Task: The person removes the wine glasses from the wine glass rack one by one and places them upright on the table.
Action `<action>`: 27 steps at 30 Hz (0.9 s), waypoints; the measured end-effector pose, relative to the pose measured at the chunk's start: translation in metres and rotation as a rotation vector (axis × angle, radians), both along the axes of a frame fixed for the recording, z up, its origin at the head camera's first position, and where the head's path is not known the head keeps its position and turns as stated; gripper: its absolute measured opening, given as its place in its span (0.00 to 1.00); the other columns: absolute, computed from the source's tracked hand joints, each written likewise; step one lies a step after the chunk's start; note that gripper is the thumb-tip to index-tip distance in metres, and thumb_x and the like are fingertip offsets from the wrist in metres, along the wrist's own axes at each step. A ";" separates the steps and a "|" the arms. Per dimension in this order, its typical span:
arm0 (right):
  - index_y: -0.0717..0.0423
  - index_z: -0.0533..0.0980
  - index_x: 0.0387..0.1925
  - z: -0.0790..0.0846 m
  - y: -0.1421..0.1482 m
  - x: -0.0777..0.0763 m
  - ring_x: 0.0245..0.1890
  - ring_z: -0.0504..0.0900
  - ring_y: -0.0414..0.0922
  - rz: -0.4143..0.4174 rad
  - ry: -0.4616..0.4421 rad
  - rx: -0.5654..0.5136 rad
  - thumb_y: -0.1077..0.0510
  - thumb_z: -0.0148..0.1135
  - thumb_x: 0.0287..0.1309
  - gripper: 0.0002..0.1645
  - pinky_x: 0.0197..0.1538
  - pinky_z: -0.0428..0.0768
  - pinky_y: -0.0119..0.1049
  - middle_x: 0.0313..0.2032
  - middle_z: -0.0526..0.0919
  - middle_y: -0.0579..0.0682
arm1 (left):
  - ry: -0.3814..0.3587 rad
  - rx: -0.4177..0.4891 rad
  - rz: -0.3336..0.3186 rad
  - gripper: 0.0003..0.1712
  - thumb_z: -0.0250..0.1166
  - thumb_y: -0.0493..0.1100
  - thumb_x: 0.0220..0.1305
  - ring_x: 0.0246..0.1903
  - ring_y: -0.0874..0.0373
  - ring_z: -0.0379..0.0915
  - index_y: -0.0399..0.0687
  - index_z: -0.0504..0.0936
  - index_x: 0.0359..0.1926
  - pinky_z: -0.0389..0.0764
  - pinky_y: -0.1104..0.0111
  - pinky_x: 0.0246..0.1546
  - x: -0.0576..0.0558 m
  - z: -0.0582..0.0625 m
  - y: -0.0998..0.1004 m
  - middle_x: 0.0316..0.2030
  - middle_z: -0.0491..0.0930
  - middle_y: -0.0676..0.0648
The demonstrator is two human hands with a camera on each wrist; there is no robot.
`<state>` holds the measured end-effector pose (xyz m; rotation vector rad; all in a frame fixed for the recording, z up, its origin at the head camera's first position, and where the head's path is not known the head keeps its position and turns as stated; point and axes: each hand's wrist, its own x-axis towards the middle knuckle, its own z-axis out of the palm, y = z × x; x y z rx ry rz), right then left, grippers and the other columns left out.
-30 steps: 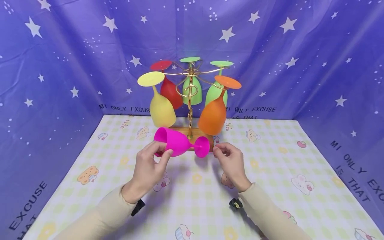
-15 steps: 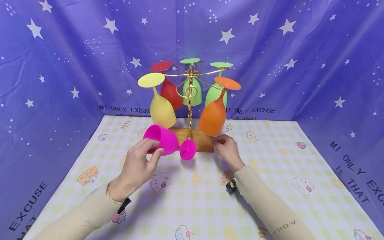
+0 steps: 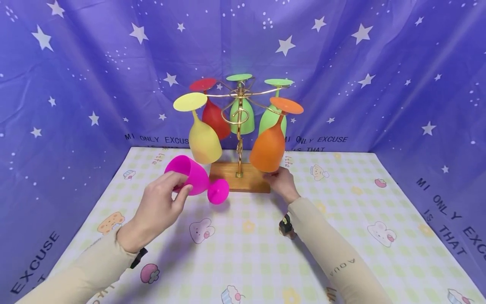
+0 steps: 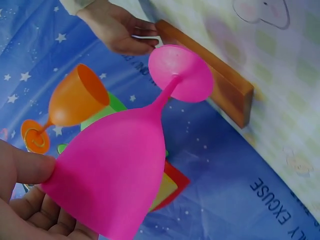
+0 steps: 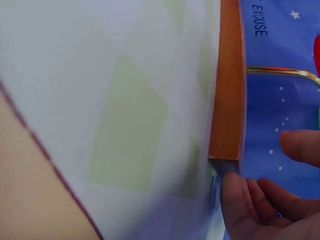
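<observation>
My left hand (image 3: pixel 157 207) pinches the rim of a magenta plastic wine glass (image 3: pixel 197 179), fingers inside the bowl and thumb outside. The glass lies nearly sideways in the air, its foot (image 4: pixel 181 73) pointing right in the head view. My right hand (image 3: pixel 282 185) is at the right end of the wooden base (image 3: pixel 247 183) of a gold glass rack (image 3: pixel 239 145). In the right wrist view its fingertips (image 5: pixel 231 181) are right at the end of the base, with the thumb held apart. An orange wine glass (image 3: pixel 268 150) hangs just above this hand.
Upside down on the rack also hang a yellow glass (image 3: pixel 205 141), a red glass (image 3: pixel 215 120) and two green ones, the nearer a green glass (image 3: pixel 271 118). A checked cloth (image 3: pixel 243 261) covers the table. A blue star-printed curtain (image 3: pixel 114 84) stands behind.
My left hand has carried the magenta glass left, away from the front of the base. My right hand has moved slightly forward to the base's right end, under the orange glass.
</observation>
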<state>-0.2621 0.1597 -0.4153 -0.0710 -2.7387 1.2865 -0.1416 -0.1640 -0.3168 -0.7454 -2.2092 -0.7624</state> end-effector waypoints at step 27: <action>0.61 0.75 0.28 -0.010 -0.004 -0.010 0.26 0.72 0.47 -0.017 -0.066 0.073 0.63 0.67 0.47 0.08 0.30 0.72 0.35 0.25 0.77 0.52 | 0.027 -0.174 0.141 0.05 0.63 0.26 0.51 0.23 0.49 0.68 0.37 0.76 0.29 0.72 0.58 0.27 -0.041 0.017 -0.037 0.22 0.71 0.44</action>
